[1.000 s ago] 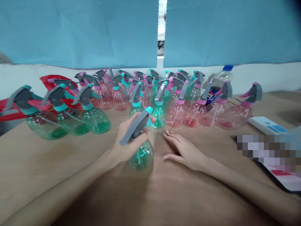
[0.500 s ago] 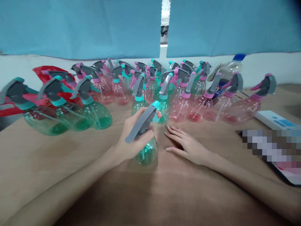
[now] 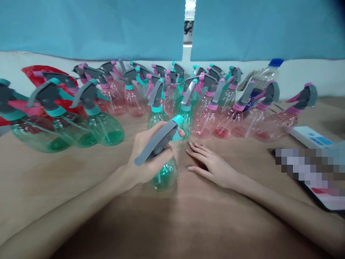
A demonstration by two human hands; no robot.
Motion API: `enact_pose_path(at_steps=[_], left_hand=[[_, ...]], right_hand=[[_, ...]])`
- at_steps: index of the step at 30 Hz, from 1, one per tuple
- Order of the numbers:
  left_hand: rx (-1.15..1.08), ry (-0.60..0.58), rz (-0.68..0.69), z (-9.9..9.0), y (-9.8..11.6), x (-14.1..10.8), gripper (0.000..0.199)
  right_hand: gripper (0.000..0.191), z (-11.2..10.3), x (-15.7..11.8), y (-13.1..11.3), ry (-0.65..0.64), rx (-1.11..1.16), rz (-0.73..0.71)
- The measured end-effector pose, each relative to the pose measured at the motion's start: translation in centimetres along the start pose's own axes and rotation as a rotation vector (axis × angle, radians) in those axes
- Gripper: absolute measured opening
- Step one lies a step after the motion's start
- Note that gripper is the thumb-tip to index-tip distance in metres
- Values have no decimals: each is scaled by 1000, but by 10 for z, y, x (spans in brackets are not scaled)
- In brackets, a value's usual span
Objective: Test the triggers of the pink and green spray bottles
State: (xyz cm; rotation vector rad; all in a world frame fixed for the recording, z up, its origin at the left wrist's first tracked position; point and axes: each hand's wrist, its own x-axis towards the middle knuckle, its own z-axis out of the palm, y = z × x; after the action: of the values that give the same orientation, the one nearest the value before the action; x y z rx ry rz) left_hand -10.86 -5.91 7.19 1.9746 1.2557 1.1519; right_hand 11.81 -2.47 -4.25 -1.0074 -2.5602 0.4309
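Note:
My left hand [image 3: 145, 151] is wrapped round the neck of a green spray bottle [image 3: 164, 174] with a grey and teal head. Its base is near the middle of the wooden table [image 3: 172, 226]. To the right, my right hand [image 3: 212, 163] lies on the tabletop, fingers spread and holding nothing. Behind my hands stand several pink spray bottles [image 3: 206, 124] and green ones, in uneven rows. Three green bottles [image 3: 106, 129] form a group on the left.
A red plastic bag [image 3: 51, 73] lies behind the left bottles. At the back right is a large clear bottle with a blue cap [image 3: 276, 62]. A white device [image 3: 309, 136] and a dark-edged, partly pixelated object [image 3: 323, 201] lie on the right. Blue cloth [image 3: 107, 28] hangs behind.
My left hand and the held bottle have shifted slightly left, and the bottle's head leans a little more. The left bottles appear further left as the view moved. My right hand stays spread.

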Motion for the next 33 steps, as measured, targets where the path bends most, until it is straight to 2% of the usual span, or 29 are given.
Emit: enact_pose_path(at_steps=[14, 22, 26, 33], left_hand=[[-9, -23, 52, -1, -2, -3, 11], [-19, -42, 0, 1, -8, -5, 30], [56, 18, -11, 4, -11, -8, 33], [59, 50, -49, 6, -4, -7, 33]], right_hand=[[58, 2, 0, 1, 20, -40, -11], [57, 1, 0, 0, 27, -27, -21], [57, 2, 0, 1, 34, -26, -24], [59, 2, 0, 1, 28, -24, -21]])
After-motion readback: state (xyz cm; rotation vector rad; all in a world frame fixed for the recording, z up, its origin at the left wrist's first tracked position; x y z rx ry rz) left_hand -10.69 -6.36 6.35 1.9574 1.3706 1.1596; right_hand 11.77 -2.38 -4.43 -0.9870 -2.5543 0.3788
